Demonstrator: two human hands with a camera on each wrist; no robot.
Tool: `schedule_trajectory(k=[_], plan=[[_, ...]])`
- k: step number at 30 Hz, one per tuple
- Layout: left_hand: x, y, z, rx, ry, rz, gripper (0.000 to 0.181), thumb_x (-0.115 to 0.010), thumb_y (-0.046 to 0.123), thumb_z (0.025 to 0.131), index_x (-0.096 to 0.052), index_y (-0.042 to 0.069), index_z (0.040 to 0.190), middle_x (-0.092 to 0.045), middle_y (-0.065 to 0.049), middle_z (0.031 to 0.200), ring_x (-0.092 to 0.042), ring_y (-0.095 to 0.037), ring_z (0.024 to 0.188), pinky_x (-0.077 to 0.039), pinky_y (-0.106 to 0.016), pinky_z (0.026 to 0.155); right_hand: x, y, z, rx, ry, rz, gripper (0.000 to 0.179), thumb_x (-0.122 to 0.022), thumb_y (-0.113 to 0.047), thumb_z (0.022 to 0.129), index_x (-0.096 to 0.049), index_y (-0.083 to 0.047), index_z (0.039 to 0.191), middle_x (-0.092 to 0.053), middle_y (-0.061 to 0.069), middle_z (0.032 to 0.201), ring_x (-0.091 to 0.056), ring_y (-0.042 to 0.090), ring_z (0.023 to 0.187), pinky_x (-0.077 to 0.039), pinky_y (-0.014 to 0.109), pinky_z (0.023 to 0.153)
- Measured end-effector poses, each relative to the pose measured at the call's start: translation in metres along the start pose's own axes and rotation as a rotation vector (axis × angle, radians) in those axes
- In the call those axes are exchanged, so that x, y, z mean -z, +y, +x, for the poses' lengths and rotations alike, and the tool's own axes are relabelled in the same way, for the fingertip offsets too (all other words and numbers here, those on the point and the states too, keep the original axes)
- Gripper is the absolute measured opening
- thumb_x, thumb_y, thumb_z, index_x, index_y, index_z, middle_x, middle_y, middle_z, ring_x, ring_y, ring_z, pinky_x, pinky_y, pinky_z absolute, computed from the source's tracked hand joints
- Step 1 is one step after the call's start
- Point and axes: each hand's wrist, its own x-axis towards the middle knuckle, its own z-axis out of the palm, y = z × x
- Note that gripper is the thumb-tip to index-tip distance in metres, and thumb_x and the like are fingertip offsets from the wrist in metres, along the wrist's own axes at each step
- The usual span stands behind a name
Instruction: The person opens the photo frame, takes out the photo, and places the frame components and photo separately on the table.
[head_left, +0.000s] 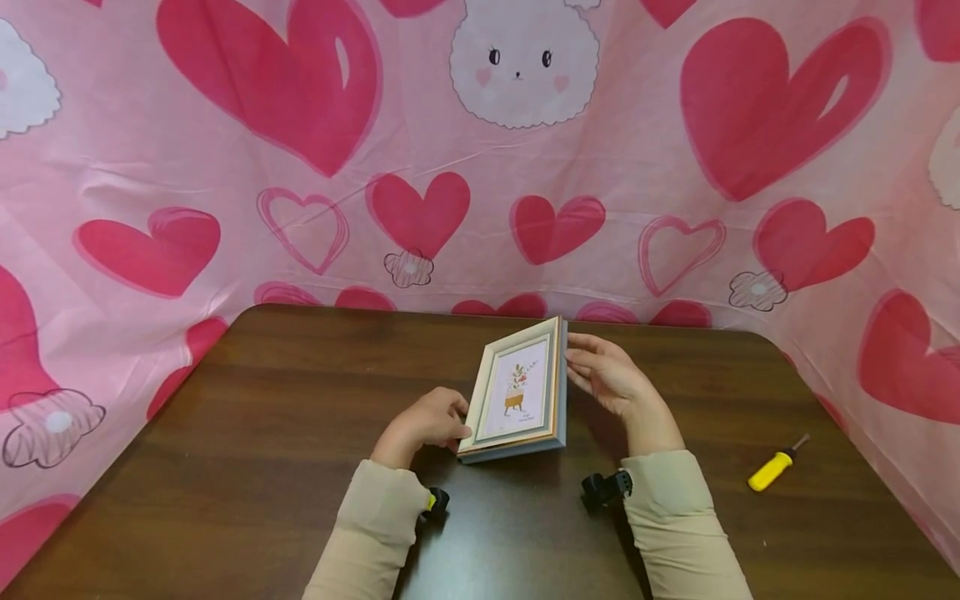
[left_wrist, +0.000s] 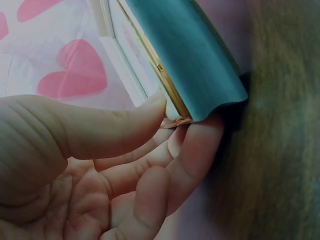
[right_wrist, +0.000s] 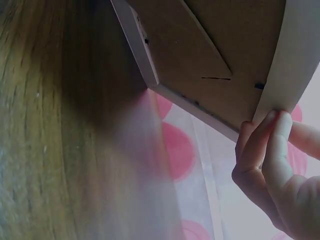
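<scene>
A picture frame (head_left: 517,392) with a cream front, a gold line and blue-grey sides is tilted above the table, showing a print of a potted plant on legs. My left hand (head_left: 429,421) pinches its lower left corner. In the left wrist view the thumb (left_wrist: 120,125) presses on the front while fingers go under the blue-grey side. At the right edge, my right hand (head_left: 618,379) holds the frame, its fingertips against the border. The right wrist view shows the brown backing board (right_wrist: 200,55) with a flap-shaped stand and small dark tabs.
A yellow screwdriver (head_left: 772,469) lies on the dark wooden table (head_left: 247,467), to the right of my right arm. Pink cloth (head_left: 480,150) printed with hearts hangs behind the table and along its sides. Each wrist wears a small black camera.
</scene>
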Motion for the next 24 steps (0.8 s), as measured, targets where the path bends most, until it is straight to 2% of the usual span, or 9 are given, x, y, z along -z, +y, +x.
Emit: schedule_trajectory(k=[10, 13, 19, 24], plan=[[0.0012, -0.0006, 0.0007, -0.016, -0.017, -0.012, 0.029, -0.072, 0.002, 0.087, -0.062, -0.007, 0.113, -0.070, -0.013, 0.077, -0.066, -0.015, 0.058, -0.045, -0.022, 0.057, -0.0039, -0.0024, -0.0043, 0.003, -0.023, -0.094, 0.055, -0.046, -0.003, 0.102, -0.020, 0.005, 0.150, -0.068, -0.011, 0.091, -0.065, 0.001, 0.085, -0.054, 0.018, 0.079], [0.0018, -0.0009, 0.0006, -0.034, -0.028, -0.020, 0.029, -0.073, 0.002, 0.086, -0.062, -0.008, 0.111, -0.069, -0.011, 0.076, -0.068, -0.015, 0.059, -0.047, -0.023, 0.058, -0.0050, -0.0031, -0.0053, 0.001, -0.021, -0.086, 0.056, -0.047, -0.005, 0.102, -0.020, 0.004, 0.150, -0.067, -0.010, 0.092, -0.065, 0.002, 0.086, -0.054, 0.018, 0.080], [-0.0053, 0.0012, 0.0020, 0.014, 0.017, -0.048, 0.015, -0.075, 0.004, 0.086, -0.068, -0.003, 0.098, -0.066, -0.010, 0.079, -0.065, -0.013, 0.056, -0.049, -0.023, 0.058, -0.0063, -0.0056, -0.0066, 0.006, -0.012, -0.046, 0.053, -0.047, -0.006, 0.103, -0.023, 0.001, 0.149, -0.068, -0.010, 0.092, -0.065, 0.002, 0.085, -0.054, 0.019, 0.079], [-0.0079, 0.0028, 0.0013, 0.016, 0.023, -0.073, 0.011, -0.074, 0.003, 0.086, -0.067, -0.003, 0.092, -0.064, -0.009, 0.075, -0.061, -0.010, 0.052, -0.051, -0.024, 0.057, -0.0082, -0.0088, -0.0080, 0.021, -0.013, -0.022, 0.049, -0.047, -0.006, 0.103, -0.026, -0.002, 0.147, -0.068, -0.010, 0.091, -0.066, 0.003, 0.084, -0.054, 0.019, 0.079]])
